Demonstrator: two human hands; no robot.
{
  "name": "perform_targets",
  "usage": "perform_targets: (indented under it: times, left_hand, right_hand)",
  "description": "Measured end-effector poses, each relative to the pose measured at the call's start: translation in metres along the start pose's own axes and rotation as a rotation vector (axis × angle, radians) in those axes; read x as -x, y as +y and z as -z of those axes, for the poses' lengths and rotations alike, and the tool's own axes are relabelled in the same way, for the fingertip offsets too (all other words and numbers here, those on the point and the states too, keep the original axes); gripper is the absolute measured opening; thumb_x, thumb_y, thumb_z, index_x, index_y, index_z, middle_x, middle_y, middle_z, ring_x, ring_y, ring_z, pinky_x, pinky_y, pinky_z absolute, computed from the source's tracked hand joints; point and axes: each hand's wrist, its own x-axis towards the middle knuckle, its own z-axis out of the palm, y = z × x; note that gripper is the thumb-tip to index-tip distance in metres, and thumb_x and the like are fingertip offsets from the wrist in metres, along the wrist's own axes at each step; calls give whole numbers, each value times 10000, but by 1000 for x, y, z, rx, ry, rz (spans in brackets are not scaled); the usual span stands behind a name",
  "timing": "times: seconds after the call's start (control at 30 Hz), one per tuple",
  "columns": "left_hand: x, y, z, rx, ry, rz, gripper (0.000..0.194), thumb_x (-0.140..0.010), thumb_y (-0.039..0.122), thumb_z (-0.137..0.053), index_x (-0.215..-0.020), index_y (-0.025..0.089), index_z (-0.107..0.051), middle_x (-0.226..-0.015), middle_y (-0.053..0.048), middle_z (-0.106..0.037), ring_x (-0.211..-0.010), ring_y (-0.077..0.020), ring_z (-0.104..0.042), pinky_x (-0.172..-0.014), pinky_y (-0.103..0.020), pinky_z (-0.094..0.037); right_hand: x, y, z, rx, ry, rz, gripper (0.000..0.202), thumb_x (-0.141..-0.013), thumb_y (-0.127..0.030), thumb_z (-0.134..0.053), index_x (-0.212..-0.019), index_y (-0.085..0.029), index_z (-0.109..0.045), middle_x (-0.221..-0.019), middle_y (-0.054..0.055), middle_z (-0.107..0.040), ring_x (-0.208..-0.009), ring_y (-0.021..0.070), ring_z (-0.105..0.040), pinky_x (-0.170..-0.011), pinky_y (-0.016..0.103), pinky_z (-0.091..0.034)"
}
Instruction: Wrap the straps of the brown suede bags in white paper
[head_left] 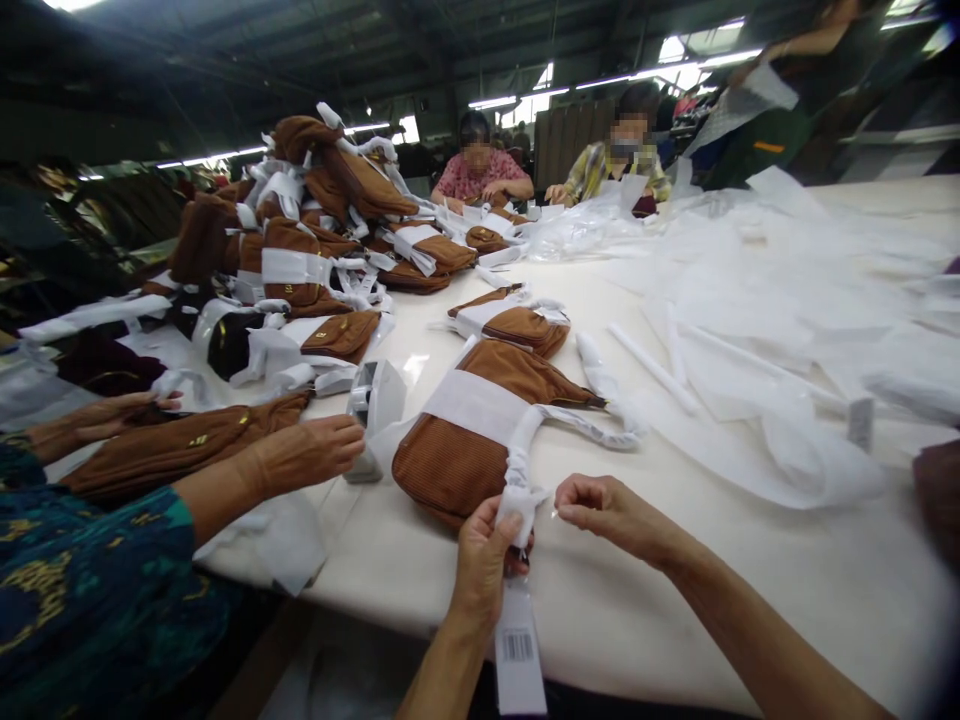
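A brown corduroy bag (465, 455) lies on the table in front of me, with a white paper band around its middle. Its strap (544, 425) is wrapped in white paper. My left hand (480, 555) is closed on the wrapped strap end near the bag's lower right side, and a white tag (519, 645) with a barcode hangs below it. Just to the right, my right hand (611, 510) is apart from the strap, thumb and forefinger pinched. A tiny clear piece, apparently tape, shows at its fingertips.
A tape dispenser (375, 405) stands left of the bag. A co-worker's hand (315, 450) reaches beside it, over another brown bag (187, 440). Wrapped bags (300, 260) are piled at the back left. White paper sheets (780, 400) cover the right side. Several people work beyond.
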Motion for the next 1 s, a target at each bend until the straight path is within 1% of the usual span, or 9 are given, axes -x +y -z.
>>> perform_targets:
  times: [0.13, 0.2, 0.4, 0.5, 0.6, 0.67, 0.77, 0.9, 1.0]
  left_hand:
    - [1, 0, 0, 23, -10, 1, 330, -736, 332, -604, -976, 123, -515, -614, -14, -559, -462, -67, -463, -355, -123, -366]
    - [2, 1, 1, 51, -29, 5, 329, -732, 325, -611, -979, 129, -519, -623, -15, -560, -487, -76, -478, -368, -126, -378]
    - [3, 7, 4, 66, -94, 7, 356, -741, 317, -609, -1026, 118, -531, -634, -20, -546, -537, -90, -487, -394, -141, -419]
    - [3, 9, 5, 63, -116, 8, 484, -740, 310, -617, -1166, 144, -455, -698, -31, -553, -572, -103, -508, -397, -150, -439]
    - [2, 10, 6, 82, -108, 2, 717, -734, 299, -628, -1324, 250, -225, -758, -25, -552, -590, -122, -537, -378, -158, -443]
    - [1, 10, 6, 95, -117, 6, 788, -734, 297, -629, -1348, 277, -135, -738, -15, -542, -577, -125, -541, -368, -161, -444]
    - [-1, 10, 7, 105, -125, 3, 791, -731, 298, -630, -1350, 259, -139, -714, -13, -535, -560, -123, -537, -356, -156, -439]
    - [-1, 9, 6, 72, -112, -15, 789, -735, 304, -626, -1352, 246, -136, -723, -18, -540, -555, -121, -537, -346, -143, -424]
    - [0, 7, 5, 49, -104, -26, 772, -753, 318, -607, -1353, 242, -127, -736, -18, -539, -557, -111, -525, -349, -137, -417]
  right_hand:
    - [1, -11, -4, 384, 147, 151, 114, -776, -242, -502, -684, -175, -498, -674, -10, -493, -610, 109, -414, -550, 240, -318]
    - [-3, -11, -8, 488, 203, 214, 113, -778, -211, -489, -669, -182, -485, -694, -4, -500, -628, 118, -433, -578, 251, -333]
    - [-27, 1, -27, 460, 227, 317, 104, -783, -194, -493, -681, -194, -470, -731, 2, -509, -685, 133, -466, -628, 257, -356]
    - [-34, 5, -35, 376, 251, 350, 116, -782, -189, -488, -668, -194, -473, -730, 2, -515, -693, 135, -477, -636, 257, -367]
    - [-39, 6, -42, 215, 219, 299, 128, -781, -244, -503, -666, -191, -509, -711, 1, -539, -675, 140, -505, -624, 259, -388]
    - [-41, 5, -46, 37, 125, 210, 144, -793, -315, -492, -736, -193, -540, -691, -4, -557, -598, 135, -525, -562, 257, -401]
    - [-44, 4, -52, -231, 23, 74, 223, -765, -396, -518, -871, -201, -529, -662, -22, -570, -450, 124, -513, -445, 249, -385]
    - [-35, 5, -50, -358, 100, -51, 222, -724, -392, -557, -779, -179, -528, -556, -39, -530, -424, 98, -474, -413, 208, -319]
    - [-22, 2, -45, -412, 107, -131, 261, -752, -411, -515, -864, -179, -556, -599, -28, -520, -457, 67, -407, -389, 174, -194]
